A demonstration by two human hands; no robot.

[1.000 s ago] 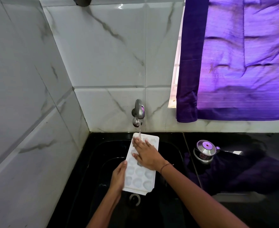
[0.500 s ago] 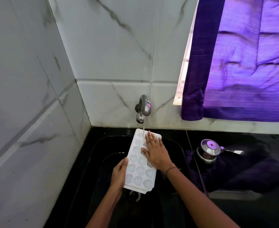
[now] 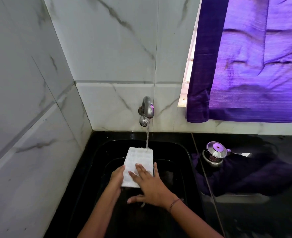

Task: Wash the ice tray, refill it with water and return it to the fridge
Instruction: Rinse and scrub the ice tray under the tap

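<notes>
Since the earlier frame, the right hand [image 3: 150,184] has been drawn back from the tray's [image 3: 139,162] far end to its near end, fingers spread flat on the cells. The tray's near left edge is gripped by the left hand [image 3: 116,177]. The tray is held over the sink [image 3: 184,152], its far end under the tap's [image 3: 147,110] stream. Washing is judged under way; refilling and the fridge remain. Sink walls close in on both sides; a pot [image 3: 214,153] stands on the desk [image 3: 262,220] beyond the right hand.
</notes>
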